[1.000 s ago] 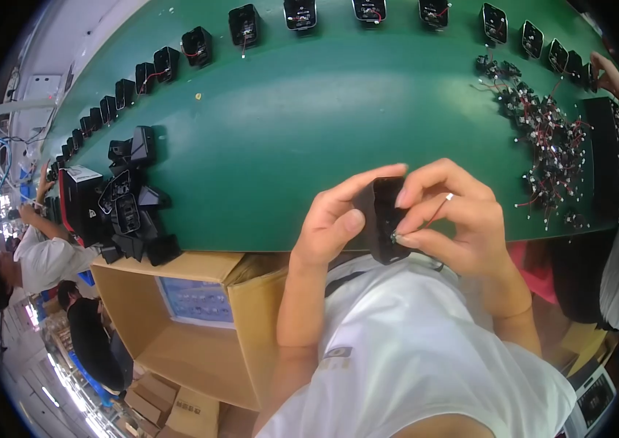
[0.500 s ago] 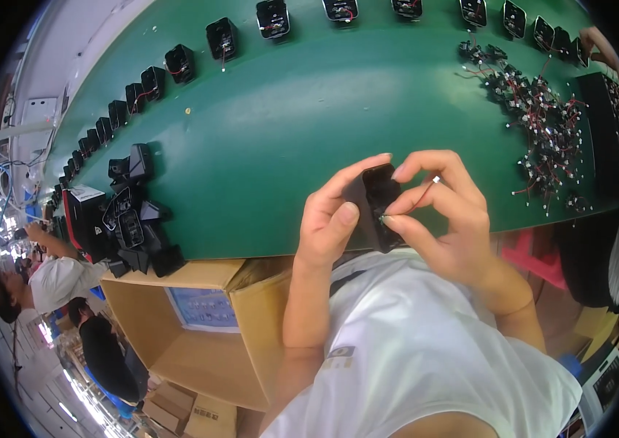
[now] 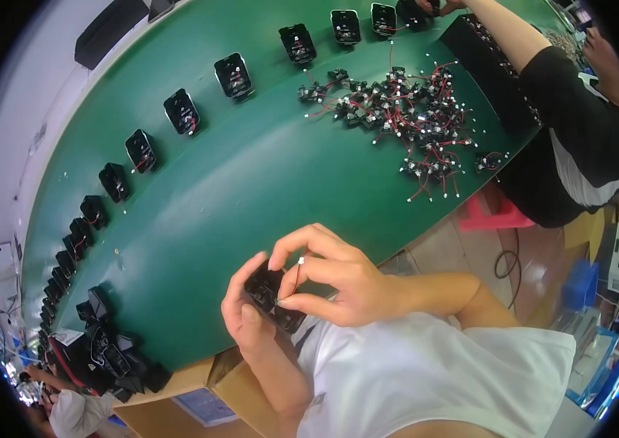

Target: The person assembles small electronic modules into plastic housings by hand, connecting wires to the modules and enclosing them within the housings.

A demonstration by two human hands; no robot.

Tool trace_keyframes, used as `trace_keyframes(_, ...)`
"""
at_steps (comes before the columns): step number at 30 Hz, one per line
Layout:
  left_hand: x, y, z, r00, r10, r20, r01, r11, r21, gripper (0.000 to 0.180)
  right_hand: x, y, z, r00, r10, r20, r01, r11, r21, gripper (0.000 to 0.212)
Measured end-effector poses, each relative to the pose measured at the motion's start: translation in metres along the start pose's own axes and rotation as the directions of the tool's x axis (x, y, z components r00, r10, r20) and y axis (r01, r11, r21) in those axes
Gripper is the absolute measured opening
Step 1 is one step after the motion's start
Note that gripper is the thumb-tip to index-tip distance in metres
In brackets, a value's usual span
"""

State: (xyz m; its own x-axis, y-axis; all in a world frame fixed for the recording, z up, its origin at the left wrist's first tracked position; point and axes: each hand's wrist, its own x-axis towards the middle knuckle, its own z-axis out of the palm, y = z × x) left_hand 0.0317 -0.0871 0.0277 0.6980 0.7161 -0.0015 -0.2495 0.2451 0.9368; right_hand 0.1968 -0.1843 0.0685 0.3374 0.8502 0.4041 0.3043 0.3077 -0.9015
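Near the desk (image 3: 251, 190) edge, left hand (image 3: 245, 321) grips the black fan (image 3: 273, 296) steady while right hand (image 3: 338, 281) fingers pinch its thin wire (image 3: 298, 274), best guided gently.

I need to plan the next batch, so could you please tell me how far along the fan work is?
Done, it seems: a row of black fans lies spaced along the green table. In hand: the left hand holds one fan while the right hand pinches its wire. Left: a pile of fans and the heap of wired parts.

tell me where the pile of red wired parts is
In the head view, the pile of red wired parts lies upper right on the green table, beside a co-worker's arm.
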Motion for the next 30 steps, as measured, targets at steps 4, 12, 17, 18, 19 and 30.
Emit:
trace_keyframes(4, 0.003, -0.007, -0.004, 0.996, -0.083, 0.033, 0.085, 0.993, -0.079, 0.078, -0.001, 0.003, -0.005, 0.999, 0.035, 0.020, -0.035, 0.999, -0.013, 0.008)
trace_keyframes(12, 0.005, -0.005, 0.000, 0.990, -0.135, 0.028, 0.137, 0.986, -0.094, 0.070, 0.005, 0.006, -0.015, 0.994, 0.018, 0.109, -0.013, 0.999, -0.050, 0.011)
trace_keyframes(17, 0.007, -0.001, 0.000, 0.983, -0.180, 0.045, 0.183, 0.981, -0.068, 0.062, 0.007, 0.009, -0.022, 0.990, 0.017, 0.139, -0.006, 0.997, -0.080, 0.012)
trace_keyframes(18, 0.006, -0.001, 0.001, 0.982, -0.182, 0.045, 0.185, 0.980, -0.069, 0.062, 0.007, 0.008, -0.022, 0.988, -0.031, 0.148, 0.046, 0.994, -0.099, 0.012)
trace_keyframes(19, 0.007, -0.001, 0.004, 0.978, -0.205, 0.045, 0.208, 0.976, -0.072, 0.065, 0.007, 0.008, -0.023, 0.984, -0.077, 0.159, 0.097, 0.988, -0.118, 0.011)
trace_keyframes(30, 0.006, -0.005, 0.010, 0.960, -0.211, 0.182, 0.229, 0.969, -0.089, 0.059, 0.001, 0.011, -0.023, 0.971, 0.014, 0.238, -0.008, 1.000, -0.025, 0.011)
